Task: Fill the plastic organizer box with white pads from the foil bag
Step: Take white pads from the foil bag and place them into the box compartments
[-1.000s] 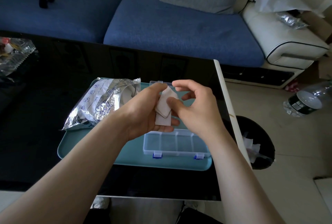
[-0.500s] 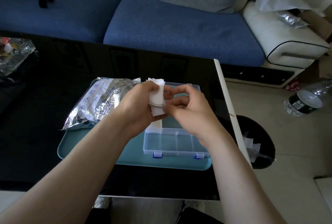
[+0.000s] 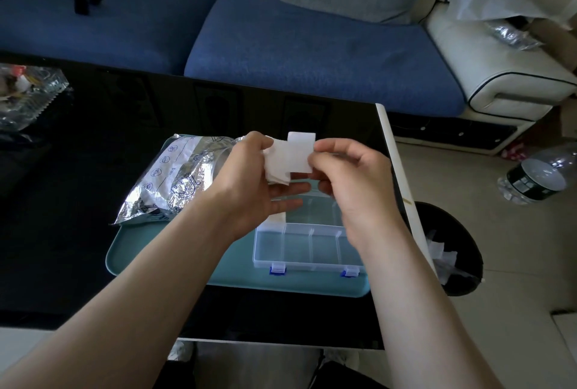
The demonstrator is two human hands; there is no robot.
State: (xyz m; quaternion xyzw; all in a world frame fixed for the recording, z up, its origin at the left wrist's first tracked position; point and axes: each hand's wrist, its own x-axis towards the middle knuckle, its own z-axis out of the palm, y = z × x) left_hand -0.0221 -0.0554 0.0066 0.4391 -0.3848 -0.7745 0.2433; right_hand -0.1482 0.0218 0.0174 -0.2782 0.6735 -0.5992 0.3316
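My left hand [image 3: 249, 182] grips a small stack of white pads [image 3: 288, 156] above the clear plastic organizer box [image 3: 307, 246]. My right hand [image 3: 352, 176] pinches the right edge of the front pad. The box lies open on a teal tray [image 3: 175, 263], with blue latches at its near side and its visible compartments empty. A crinkled foil bag [image 3: 175, 176] rests on the tray's left part, just behind my left wrist. My hands hide the box's far half.
The tray sits on a black glossy table [image 3: 78, 201] whose right edge has a white trim. A black waste bin [image 3: 449, 248] stands on the floor to the right. A clear glass dish [image 3: 28, 95] is at the table's far left. A blue sofa lies beyond.
Both hands have risen with the pads. The folded bundle has been spread, and my right hand now pinches one pad and draws it to the right of the stack.
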